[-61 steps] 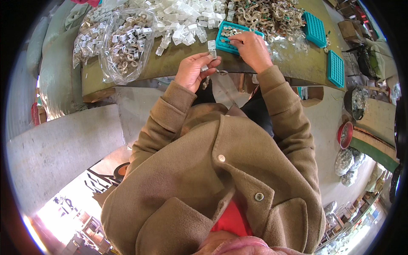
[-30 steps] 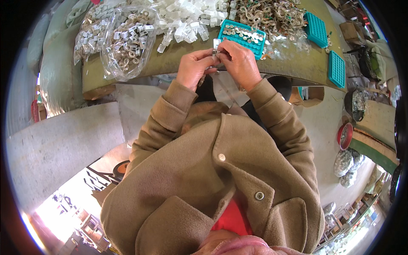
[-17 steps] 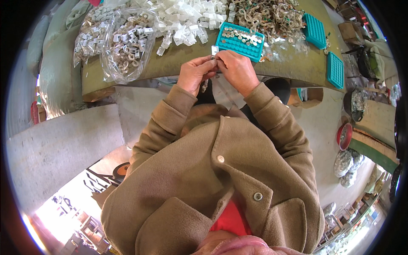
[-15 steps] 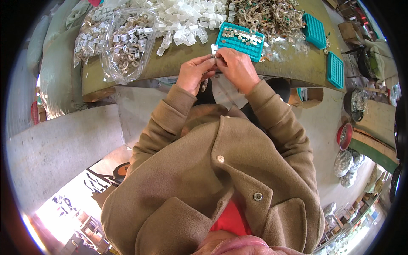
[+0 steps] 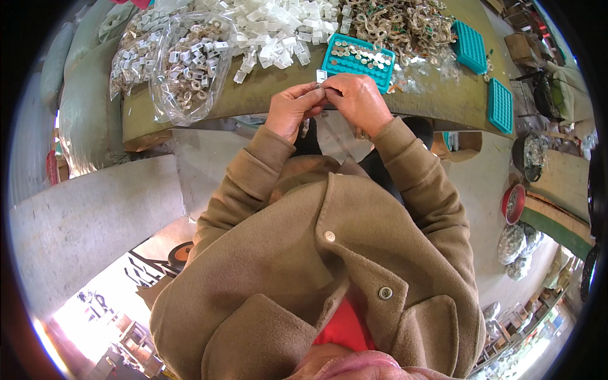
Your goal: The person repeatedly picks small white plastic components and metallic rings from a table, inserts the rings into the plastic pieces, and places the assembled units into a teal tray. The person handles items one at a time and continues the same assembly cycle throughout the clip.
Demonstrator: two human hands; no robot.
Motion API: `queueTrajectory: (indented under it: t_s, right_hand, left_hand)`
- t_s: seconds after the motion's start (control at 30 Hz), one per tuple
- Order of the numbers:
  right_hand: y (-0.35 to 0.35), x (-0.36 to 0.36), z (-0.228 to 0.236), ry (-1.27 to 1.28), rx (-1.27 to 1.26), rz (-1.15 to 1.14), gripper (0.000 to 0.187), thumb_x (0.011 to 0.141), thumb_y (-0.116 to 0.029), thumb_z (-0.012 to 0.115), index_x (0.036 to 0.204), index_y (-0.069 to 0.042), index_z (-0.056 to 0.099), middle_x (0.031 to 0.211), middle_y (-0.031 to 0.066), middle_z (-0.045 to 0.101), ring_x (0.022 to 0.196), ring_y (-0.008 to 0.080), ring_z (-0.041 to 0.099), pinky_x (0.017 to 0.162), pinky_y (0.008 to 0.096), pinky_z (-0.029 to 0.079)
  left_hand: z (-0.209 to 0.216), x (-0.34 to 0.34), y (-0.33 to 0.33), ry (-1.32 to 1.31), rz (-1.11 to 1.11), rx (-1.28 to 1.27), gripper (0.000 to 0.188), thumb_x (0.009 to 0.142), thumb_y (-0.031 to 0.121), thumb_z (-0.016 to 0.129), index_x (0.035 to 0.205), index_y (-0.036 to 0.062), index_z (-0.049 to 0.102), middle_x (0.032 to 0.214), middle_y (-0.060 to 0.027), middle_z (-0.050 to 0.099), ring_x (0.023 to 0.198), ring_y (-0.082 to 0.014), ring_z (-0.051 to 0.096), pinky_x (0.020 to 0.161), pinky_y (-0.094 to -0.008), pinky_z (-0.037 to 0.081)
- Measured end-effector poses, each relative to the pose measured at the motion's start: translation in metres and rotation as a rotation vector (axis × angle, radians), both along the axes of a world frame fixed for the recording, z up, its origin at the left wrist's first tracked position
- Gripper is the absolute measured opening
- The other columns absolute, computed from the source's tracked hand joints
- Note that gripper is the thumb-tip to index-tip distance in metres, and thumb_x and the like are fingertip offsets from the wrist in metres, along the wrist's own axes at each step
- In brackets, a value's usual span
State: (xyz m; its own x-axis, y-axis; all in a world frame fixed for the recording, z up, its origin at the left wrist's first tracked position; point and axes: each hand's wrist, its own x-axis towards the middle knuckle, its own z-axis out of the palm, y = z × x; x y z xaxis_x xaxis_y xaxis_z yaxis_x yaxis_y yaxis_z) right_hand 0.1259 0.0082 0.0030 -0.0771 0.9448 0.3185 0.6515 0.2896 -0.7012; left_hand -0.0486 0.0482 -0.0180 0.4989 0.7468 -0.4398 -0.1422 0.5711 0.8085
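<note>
Above the near edge of the table, my left hand [image 5: 292, 109] and my right hand [image 5: 359, 101] meet with fingertips pinched together. What they grip between them is small and mostly hidden by the fingers. A small white square piece [image 5: 322, 76] shows just past the fingertips; whether it is held, I cannot tell. Below my left hand hangs the end of a thin, pale, band-like thing [image 5: 305, 128]. Right beyond my right hand lies a turquoise tray [image 5: 348, 67] with rows of small round silvery pieces [image 5: 361, 52] in part of its pockets.
A heap of clear plastic boxes [image 5: 278, 28] covers the table's [image 5: 253, 95] far middle. To its right is a pile of translucent ring-shaped bands [image 5: 399, 25]. Clear bags [image 5: 190, 69] of similar pieces stand left. Two more turquoise trays [image 5: 469, 47] [image 5: 500, 106] lie right.
My right hand has turned slightly, its fingers curling lower over the pinch. The white square piece shows a little lower. Both hands stay together in nearly the same place.
</note>
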Motion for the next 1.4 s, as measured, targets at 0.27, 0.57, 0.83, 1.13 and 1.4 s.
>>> queueTrajectory:
  t_s: [0.27,0.57,0.83,1.13,1.4]
  right_hand:
    - [0.008,0.003,0.0,0.428,-0.127,-0.257,0.01,0.085,-0.009,0.064,0.091,-0.004,0.071,0.081,0.0138,0.068,0.076,0.0338,0.066,0.066,0.0386,0.053]
    - [0.032,0.008,-0.023,-0.285,0.131,-0.291,0.008,0.086,-0.005,0.057,0.091,-0.008,0.062,0.093,0.0115,0.062,0.073,0.0352,0.064,0.061,0.045,0.053]
    - [0.028,0.006,-0.006,0.097,0.129,-0.233,0.009,0.084,-0.004,0.062,0.093,-0.005,0.062,0.086,0.0102,0.064,0.069,0.0245,0.063,0.062,0.0349,0.051]
    - [0.012,-0.014,0.003,0.45,0.021,-0.148,0.015,0.083,-0.004,0.067,0.097,-0.002,0.063,0.083,0.0071,0.064,0.072,0.0165,0.062,0.067,0.0298,0.05]
    - [0.011,-0.022,0.025,-0.027,0.425,-0.075,0.015,0.078,0.001,0.06,0.092,-0.004,0.06,0.088,0.0116,0.061,0.081,0.0327,0.058,0.072,0.0416,0.046]
  left_hand:
    - [0.01,-0.003,0.009,0.045,0.056,-0.09,0.026,0.094,0.018,0.064,0.115,0.0031,0.065,0.101,-0.0041,0.07,0.085,-0.0068,0.065,0.067,-0.0169,0.053]
    - [0.013,0.001,0.007,-0.027,0.12,-0.019,0.024,0.094,0.015,0.063,0.113,0.0006,0.064,0.105,-0.0091,0.07,0.089,-0.0096,0.067,0.068,-0.0185,0.056]
    - [0.021,-0.003,0.009,-0.05,0.095,0.012,0.028,0.093,0.01,0.062,0.118,-0.0024,0.061,0.109,-0.0095,0.069,0.094,-0.011,0.067,0.074,-0.0185,0.057]
    - [0.022,0.0,0.0,-0.043,0.09,0.032,0.022,0.091,0.012,0.064,0.109,0.0019,0.066,0.097,-0.0035,0.069,0.087,-0.0105,0.065,0.071,-0.022,0.053]
    - [0.028,0.0,0.001,-0.108,0.055,-0.014,0.026,0.093,0.013,0.062,0.117,0.0027,0.065,0.103,-0.0019,0.067,0.09,-0.0081,0.063,0.075,-0.0203,0.051]
